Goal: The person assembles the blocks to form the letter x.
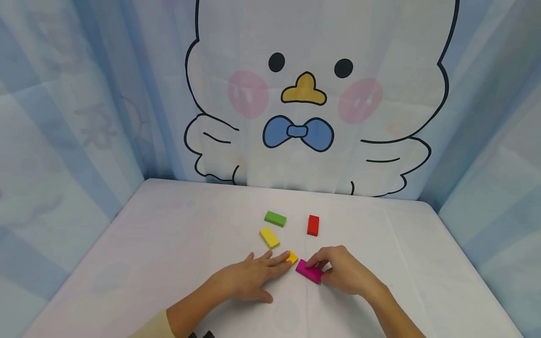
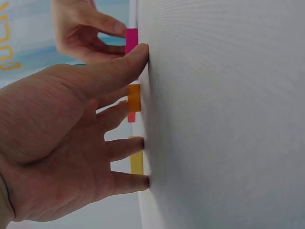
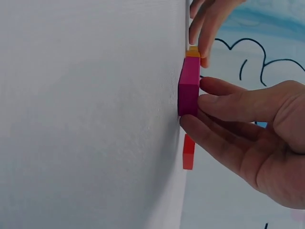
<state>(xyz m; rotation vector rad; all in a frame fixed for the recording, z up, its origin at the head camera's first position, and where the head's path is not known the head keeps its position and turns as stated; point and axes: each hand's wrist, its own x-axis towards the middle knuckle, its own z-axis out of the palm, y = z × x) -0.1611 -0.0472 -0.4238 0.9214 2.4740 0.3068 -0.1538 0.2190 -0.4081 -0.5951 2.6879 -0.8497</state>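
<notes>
My left hand point(image 1: 250, 278) lies spread on the table, its fingers straight. Its fingertips touch a small orange block point(image 1: 292, 257), which they partly cover in the head view. To the right, a magenta block point(image 1: 309, 271) lies on the table, and my right hand point(image 1: 349, 272) holds it at its right end between thumb and fingers. In the right wrist view the thumb rests against the side of the magenta block point(image 3: 189, 86). The orange block point(image 2: 134, 98) shows behind the left fingers in the left wrist view. A yellow block point(image 1: 269, 237) lies just beyond the left fingertips.
Farther back on the white table point(image 1: 177, 225) lie a green block point(image 1: 275, 218) and a red block point(image 1: 313, 225). A curtain with a printed cartoon bird point(image 1: 304, 164) hangs behind the table's back edge, and blue-white curtains point(image 1: 63, 141) hang at both sides.
</notes>
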